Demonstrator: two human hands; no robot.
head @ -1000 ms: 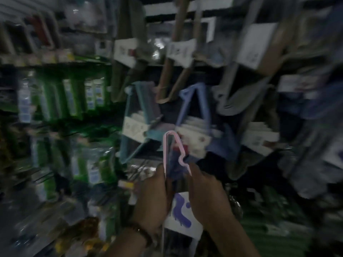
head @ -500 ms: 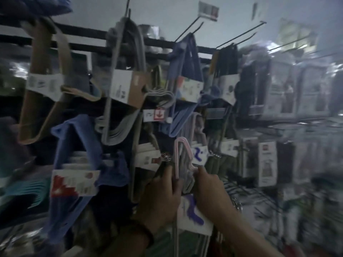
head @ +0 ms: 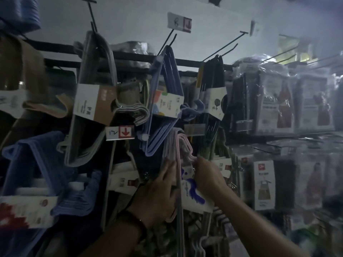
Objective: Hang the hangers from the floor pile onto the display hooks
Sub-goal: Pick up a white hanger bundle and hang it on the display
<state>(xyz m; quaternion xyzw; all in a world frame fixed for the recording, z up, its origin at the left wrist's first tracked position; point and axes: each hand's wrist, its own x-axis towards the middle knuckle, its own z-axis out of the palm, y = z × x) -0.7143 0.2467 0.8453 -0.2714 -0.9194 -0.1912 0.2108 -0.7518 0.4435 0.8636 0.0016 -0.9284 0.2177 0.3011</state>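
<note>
Dimly, a shelf tag (head: 120,133) reading "12" beside a red down-arrow sits at ten o'clock from the left hand (head: 159,190). That hand's straight fingers press flat against one bundle of pink hangers (head: 177,145), too blurred to count. Whether the bundle hangs on a display hook cannot be told. Its white label (head: 193,193) bears unreadable purple print. The right hand (head: 207,175) pinches the pink hooks. At one o'clock, a black pack's label (head: 216,106) reads "10.5".

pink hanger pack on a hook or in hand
In hand: right hand pinches pink hanger pack by its hooks, left hand rests on it; on a hook, cannot tell.
</note>
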